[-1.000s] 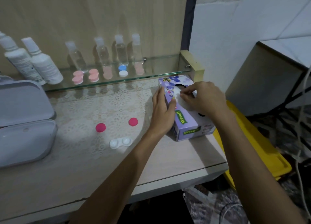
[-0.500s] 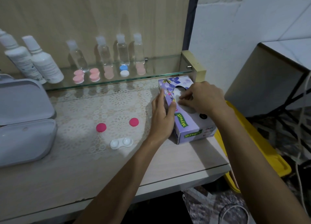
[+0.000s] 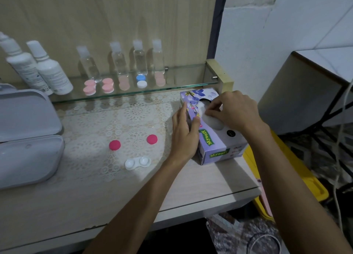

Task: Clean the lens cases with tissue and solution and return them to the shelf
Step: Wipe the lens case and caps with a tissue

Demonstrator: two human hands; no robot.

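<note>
Pale tabletop (image 3: 200, 188) under a glass shelf (image 3: 172, 87): tissue being drawn.
Left hand (image 3: 186, 133) presses flat on the box (image 3: 215, 143); right hand (image 3: 232, 111) pinches the tissue (image 3: 207, 118), which may tear. Open case (image 3: 138, 163) lies near.

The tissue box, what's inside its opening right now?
White tissue shows through the oval opening of the tissue box. The right hand pinches it, the left hand steadies the box's side. How much tissue remains inside is hidden.
</note>
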